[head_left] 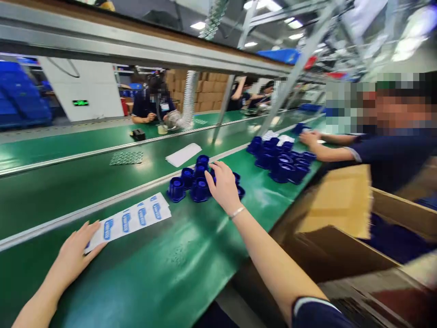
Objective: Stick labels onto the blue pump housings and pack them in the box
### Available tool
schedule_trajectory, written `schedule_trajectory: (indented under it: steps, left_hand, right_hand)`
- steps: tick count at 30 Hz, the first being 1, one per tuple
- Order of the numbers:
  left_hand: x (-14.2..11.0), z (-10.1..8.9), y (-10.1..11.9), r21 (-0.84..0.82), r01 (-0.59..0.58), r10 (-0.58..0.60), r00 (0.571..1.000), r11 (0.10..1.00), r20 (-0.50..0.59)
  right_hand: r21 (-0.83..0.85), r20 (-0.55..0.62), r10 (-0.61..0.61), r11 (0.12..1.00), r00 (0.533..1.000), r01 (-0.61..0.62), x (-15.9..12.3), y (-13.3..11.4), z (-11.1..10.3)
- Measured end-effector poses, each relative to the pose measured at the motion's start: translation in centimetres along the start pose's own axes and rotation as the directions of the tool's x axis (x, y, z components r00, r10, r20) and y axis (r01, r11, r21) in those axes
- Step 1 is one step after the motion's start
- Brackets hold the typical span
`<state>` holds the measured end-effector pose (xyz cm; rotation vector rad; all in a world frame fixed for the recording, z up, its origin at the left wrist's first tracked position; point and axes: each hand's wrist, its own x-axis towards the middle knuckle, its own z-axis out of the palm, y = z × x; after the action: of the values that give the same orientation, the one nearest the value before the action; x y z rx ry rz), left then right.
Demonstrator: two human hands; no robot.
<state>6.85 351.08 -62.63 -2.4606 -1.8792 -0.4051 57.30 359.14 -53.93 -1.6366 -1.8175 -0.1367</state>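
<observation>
My left hand (75, 253) lies flat on the green bench, fingers stretched out, touching the near end of a white sheet of blue labels (131, 221). My right hand (223, 184) reaches forward over a cluster of several blue plastic caps (191, 182). Its fingers curl down among the caps, and what they grip is hidden. A thin bracelet circles that wrist.
A bigger group of blue caps (283, 159) lies further right, where a co-worker's hands (309, 136) rest. An open cardboard box (344, 228) stands at my right. A white sheet (183, 154) and a dotted sheet (126, 158) lie on the conveyor. Other people sit across.
</observation>
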Motion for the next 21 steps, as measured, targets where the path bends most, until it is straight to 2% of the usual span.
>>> schedule_trajectory:
  steps: [1,2,3,4,6,7,8,10,12,16,21]
  left_hand:
    - [-0.1,-0.7,0.9,-0.027,0.031,-0.03,0.999,0.999,0.015]
    - [-0.2,-1.2,1.6,-0.05,0.055,-0.054,0.998,0.997,0.03]
    - [-0.4,-1.7,2.1,-0.07,0.072,-0.069,0.997,0.995,0.033]
    - [-0.6,-2.1,2.5,-0.082,0.08,-0.077,0.996,0.993,0.035]
    - [-1.1,-2.6,3.1,-0.092,0.083,-0.08,0.996,0.992,0.036]
    - [-1.4,-2.8,3.3,-0.092,0.082,-0.079,0.996,0.992,0.037]
    - [-1.7,-2.9,3.4,-0.091,0.082,-0.079,0.996,0.992,0.036]
    - [-2.1,-3.0,3.6,-0.09,0.081,-0.079,0.996,0.993,0.033]
    - [-2.2,-3.1,3.7,-0.093,0.076,-0.073,0.997,0.993,0.029]
    - [-2.2,-3.4,3.9,-0.105,0.059,-0.057,0.998,0.993,0.024]
    - [-2.3,-4.2,4.9,-0.113,0.065,-0.065,0.998,0.991,0.012]
  right_hand:
    - [0.067,0.035,-0.126,0.99,0.991,0.124,-0.9,-1.4,0.4]
    - [0.139,0.077,-0.265,0.958,0.961,0.253,-1.9,-2.8,1.1]
    - [0.209,0.118,-0.415,0.898,0.902,0.386,-2.8,-4.2,2.0]
    - [0.271,0.15,-0.558,0.817,0.816,0.509,-3.8,-5.5,3.1]
    - [0.35,0.176,-0.741,0.662,0.648,0.663,-5.3,-7.4,5.7]
    - [0.367,0.176,-0.784,0.614,0.596,0.699,-5.9,-8.1,7.1]
    - [0.374,0.173,-0.8,0.593,0.575,0.713,-6.3,-8.5,8.4]
    - [0.387,0.161,-0.8,0.59,0.579,0.708,-6.7,-8.7,10.4]
    - [0.4,0.144,-0.802,0.583,0.579,0.707,-6.9,-8.6,11.5]
    - [0.43,0.11,-0.799,0.575,0.591,0.696,-7.1,-8.0,11.2]
    - [0.459,0.034,-0.773,0.575,0.634,0.677,-7.0,-7.9,10.6]
